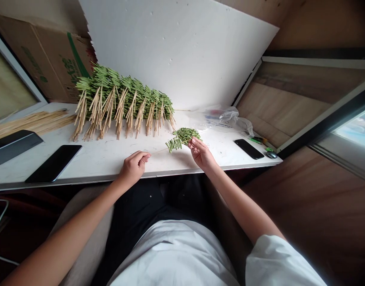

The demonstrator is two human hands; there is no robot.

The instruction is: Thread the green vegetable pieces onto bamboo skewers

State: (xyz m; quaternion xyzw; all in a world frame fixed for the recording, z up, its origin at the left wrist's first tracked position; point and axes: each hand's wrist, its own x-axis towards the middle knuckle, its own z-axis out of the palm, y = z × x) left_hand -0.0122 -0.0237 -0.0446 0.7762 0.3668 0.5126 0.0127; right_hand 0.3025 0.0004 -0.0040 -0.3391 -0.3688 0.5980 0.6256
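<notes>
My left hand (135,167) pinches the near end of a thin wooden skewer (158,151) above the table's front edge. Several cut green bean pieces (174,145) are threaded crosswise on its far part. My right hand (201,153) is closed in a pinch just right of the threaded pieces, by the skewer's far end; what lies between its fingertips is too small to make out. Behind the right fingertips is a small pile of loose green bean pieces (185,134). A large stack of finished green bean skewers (119,89) lies farther back, bare stick ends pointing toward me.
On the white table (99,159) at left lie bare skewers (48,121), a black phone (54,163) and a dark folded device (14,146). At right are a second phone (249,149), a mouse (271,153) and a clear plastic bag (236,118). A cardboard box (48,59) stands back left.
</notes>
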